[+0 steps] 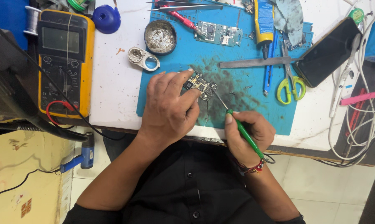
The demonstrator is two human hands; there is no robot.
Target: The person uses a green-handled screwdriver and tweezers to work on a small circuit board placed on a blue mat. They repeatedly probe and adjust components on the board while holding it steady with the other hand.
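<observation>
Where tin [160,37] sits, grey solder wool [160,39] inside

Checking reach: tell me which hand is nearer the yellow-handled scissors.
Right. The right hand sits below-left of the scissors; the left hand is farther left, on the small circuit board.

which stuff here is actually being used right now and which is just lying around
In use: small circuit board pinned by left hand; green-handled soldering iron in right hand; blue mat.
Lying about: yellow multimeter, scissors, second circuit board, black phone.
</observation>
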